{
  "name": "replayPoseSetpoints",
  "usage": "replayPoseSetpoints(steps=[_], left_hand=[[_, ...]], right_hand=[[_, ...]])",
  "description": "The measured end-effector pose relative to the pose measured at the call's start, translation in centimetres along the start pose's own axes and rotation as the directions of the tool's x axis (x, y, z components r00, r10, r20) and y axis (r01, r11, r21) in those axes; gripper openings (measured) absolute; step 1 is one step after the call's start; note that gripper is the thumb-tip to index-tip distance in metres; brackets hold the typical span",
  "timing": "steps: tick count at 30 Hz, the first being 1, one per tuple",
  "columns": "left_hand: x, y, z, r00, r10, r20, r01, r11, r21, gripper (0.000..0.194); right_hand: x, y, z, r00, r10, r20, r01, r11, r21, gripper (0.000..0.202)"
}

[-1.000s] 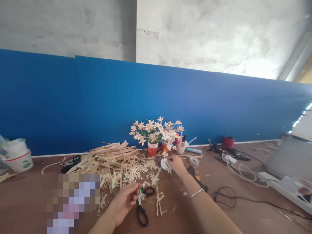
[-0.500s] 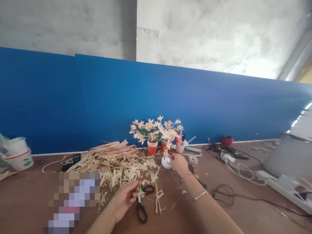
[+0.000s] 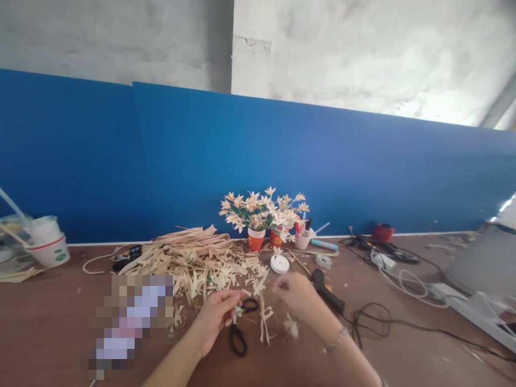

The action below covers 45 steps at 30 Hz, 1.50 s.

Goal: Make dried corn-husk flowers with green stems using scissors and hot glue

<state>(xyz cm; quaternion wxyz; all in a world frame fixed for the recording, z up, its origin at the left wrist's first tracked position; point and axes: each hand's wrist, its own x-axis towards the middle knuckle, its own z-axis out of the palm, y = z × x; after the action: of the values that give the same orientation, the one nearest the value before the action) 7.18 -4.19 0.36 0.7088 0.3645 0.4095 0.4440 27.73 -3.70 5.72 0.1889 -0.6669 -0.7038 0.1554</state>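
My left hand (image 3: 217, 317) is closed in a pinch beside the black scissors (image 3: 238, 338); what its fingertips hold is too small to make out. My right hand (image 3: 296, 293) has its fingers curled together, just in front of a white round container (image 3: 279, 264) with a small pale flower (image 3: 277, 251) at it. Anything between the right fingers is hidden. Pale flowers (image 3: 258, 210) stand in two red cups (image 3: 256, 240) behind. A heap of dry husk strips (image 3: 193, 258) spreads behind my left hand.
A black glue gun (image 3: 328, 293) lies right of my right hand, near a tape roll (image 3: 323, 260). Cables and a white power strip (image 3: 475, 317) are at the right. A white tub (image 3: 49, 252) stands far left, and a blue panel (image 3: 282, 156) runs behind the table.
My right hand has drawn back from the white container toward me, uncovering the glue gun. My left hand stays pinched near the scissors. The view has shifted slightly.
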Motion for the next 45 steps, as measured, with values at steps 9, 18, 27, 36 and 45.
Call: replayPoseSetpoints(steps=[9,18,27,36,45], left_hand=[[0.8,-0.3,-0.6,0.975,0.170,-0.140,-0.178,0.983,-0.047,0.022],[1.4,1.1,-2.2,0.915,0.225,-0.336,-0.315,0.917,-0.244,0.018],[2.0,0.6,-3.1,0.901,0.267,-0.343,-0.363,0.896,-0.256,0.021],[2.2,0.7,-3.2,0.891,0.267,-0.366,-0.373,0.892,-0.256,0.024],[2.4,0.5,-3.5,0.892,0.273,-0.360,-0.373,0.894,-0.247,0.023]], right_hand=[[1.5,-3.7,6.1,0.939,-0.340,0.052,0.325,0.926,0.189,0.014],[0.0,-2.2,5.4,0.929,-0.322,0.184,0.342,0.935,-0.090,0.030],[-1.3,-4.2,6.6,0.904,-0.414,0.106,0.413,0.910,0.031,0.020],[-2.0,-6.4,7.7,0.859,-0.496,0.130,0.512,0.838,-0.189,0.025],[-3.1,-6.5,7.1,0.759,-0.619,0.201,0.648,0.749,-0.138,0.021]])
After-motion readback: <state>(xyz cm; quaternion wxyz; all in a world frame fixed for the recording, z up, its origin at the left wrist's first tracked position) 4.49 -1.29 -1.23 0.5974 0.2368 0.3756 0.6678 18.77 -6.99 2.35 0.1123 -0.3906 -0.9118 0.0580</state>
